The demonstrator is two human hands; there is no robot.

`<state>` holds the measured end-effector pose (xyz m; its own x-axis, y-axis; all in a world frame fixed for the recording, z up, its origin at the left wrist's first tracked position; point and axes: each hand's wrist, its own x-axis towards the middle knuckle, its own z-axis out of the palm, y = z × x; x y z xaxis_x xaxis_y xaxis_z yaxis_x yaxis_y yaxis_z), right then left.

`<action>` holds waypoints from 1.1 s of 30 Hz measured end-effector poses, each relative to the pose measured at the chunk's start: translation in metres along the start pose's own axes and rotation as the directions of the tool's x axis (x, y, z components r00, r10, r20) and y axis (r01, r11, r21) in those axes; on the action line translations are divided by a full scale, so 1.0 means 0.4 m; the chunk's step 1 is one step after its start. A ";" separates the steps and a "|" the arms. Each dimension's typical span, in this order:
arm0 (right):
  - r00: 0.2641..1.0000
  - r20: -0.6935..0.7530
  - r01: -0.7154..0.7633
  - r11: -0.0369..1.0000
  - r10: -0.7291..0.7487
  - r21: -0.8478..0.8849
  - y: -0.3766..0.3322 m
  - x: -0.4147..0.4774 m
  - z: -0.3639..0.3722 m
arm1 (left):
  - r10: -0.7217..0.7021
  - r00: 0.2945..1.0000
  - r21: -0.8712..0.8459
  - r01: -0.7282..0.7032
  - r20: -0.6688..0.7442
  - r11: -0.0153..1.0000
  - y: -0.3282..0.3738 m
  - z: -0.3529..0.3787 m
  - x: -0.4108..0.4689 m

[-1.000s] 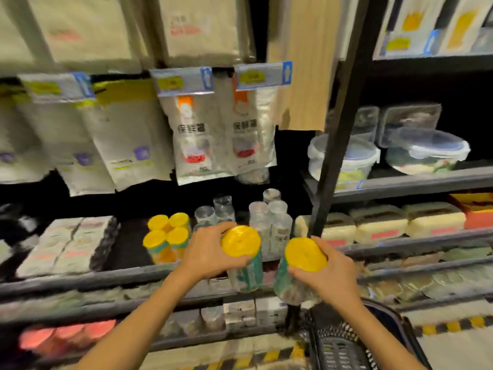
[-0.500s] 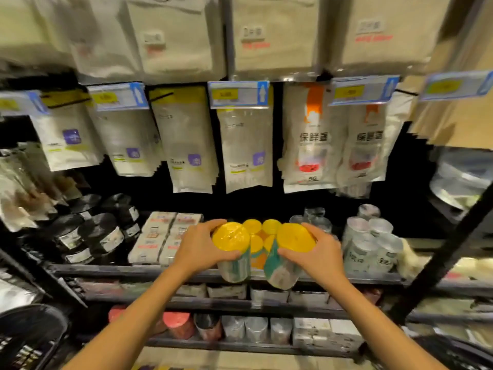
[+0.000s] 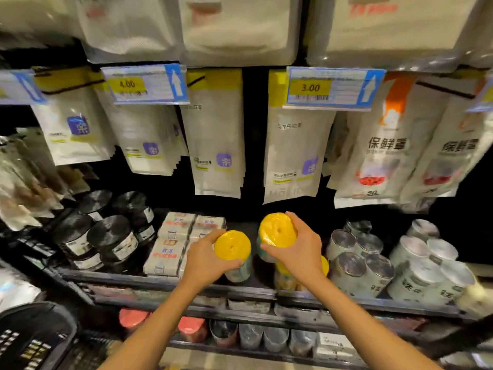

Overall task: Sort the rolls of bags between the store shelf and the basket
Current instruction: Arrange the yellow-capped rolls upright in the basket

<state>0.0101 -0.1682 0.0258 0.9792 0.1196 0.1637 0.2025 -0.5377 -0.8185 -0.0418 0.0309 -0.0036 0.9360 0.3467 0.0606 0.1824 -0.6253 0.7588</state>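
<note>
Both hands were full: my left hand (image 3: pixel 205 259) gripped a yellow-topped roll (image 3: pixel 232 245), and my right hand (image 3: pixel 298 252) gripped a second yellow roll (image 3: pixel 277 229), held slightly higher. Both hovered over the store shelf (image 3: pixel 160 283). More shelved yellow rolls (image 3: pixel 282 279) stood beneath my right wrist, and the black basket (image 3: pixel 34 340) sat low left.

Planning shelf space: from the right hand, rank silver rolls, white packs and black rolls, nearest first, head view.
1. Silver rolls, just right of the right hand.
2. White packs, to its left.
3. Black rolls, far left.
</note>
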 end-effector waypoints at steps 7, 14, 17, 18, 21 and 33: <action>0.997 0.073 -0.034 0.999 0.036 -0.028 0.052 0.122 0.126 | -0.146 0.989 -0.048 0.147 0.032 0.988 -0.066 0.092 0.077; 0.974 0.203 -0.085 0.991 0.104 -0.101 0.109 0.203 0.204 | -0.176 0.968 0.019 0.176 0.176 0.984 -0.124 0.150 0.108; 0.963 0.241 -0.092 0.987 0.122 -0.132 0.127 0.232 0.241 | -0.185 0.962 0.055 0.177 0.200 0.983 -0.137 0.169 0.117; 0.963 0.245 -0.082 0.986 0.115 -0.142 0.135 0.238 0.254 | -0.185 0.960 0.059 0.177 0.209 0.982 -0.140 0.172 0.122; 0.957 0.265 -0.060 0.977 0.113 -0.203 0.154 0.250 0.284 | -0.172 0.952 0.058 0.162 0.252 0.985 -0.148 0.184 0.133; 0.917 0.260 -0.235 0.937 0.302 -0.259 0.175 0.281 0.380 | -0.190 0.915 0.093 0.168 0.355 0.981 -0.192 0.191 0.197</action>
<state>0.1328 -0.0653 -0.0969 0.9567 0.1644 -0.2402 -0.0379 -0.7478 -0.6629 0.0411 0.0528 -0.1066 0.9289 0.1883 -0.3190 0.3642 -0.6208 0.6942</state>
